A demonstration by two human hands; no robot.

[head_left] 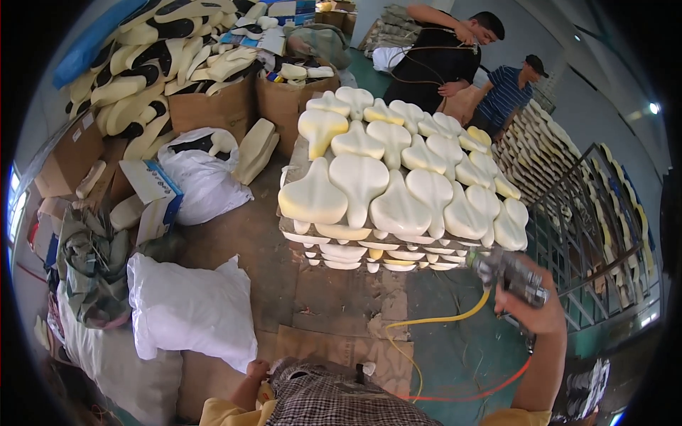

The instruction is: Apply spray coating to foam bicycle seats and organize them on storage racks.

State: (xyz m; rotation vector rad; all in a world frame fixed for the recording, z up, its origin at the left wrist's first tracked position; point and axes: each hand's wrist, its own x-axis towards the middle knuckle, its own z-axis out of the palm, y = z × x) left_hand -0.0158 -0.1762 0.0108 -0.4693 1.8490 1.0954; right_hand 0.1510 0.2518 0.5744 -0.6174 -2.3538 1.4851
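Note:
My right hand (536, 305), raised at the right, is wrapped round a spray gun (522, 278). The gun's nozzle end points left, close to the near right corner of a stack. On top of that stack lie rows of white and yellowish foam bicycle saddle pads (359, 186), set close together. More layers of pads show beneath, with boards between them. A yellow hose (447, 319) curves from below the gun toward the floor. Down by my checked apron (334, 397), my left hand (258, 369) is small in view, its fingers curled; what they hold, if anything, is hidden.
A stuffed white sack (195, 305) lies left of me. Behind it are an open white bag (206, 181), cardboard boxes (213, 106) and a heap of saddle pads (135, 85). Two people (440, 57) stand beyond the stack. At right is a metal rack (590, 220).

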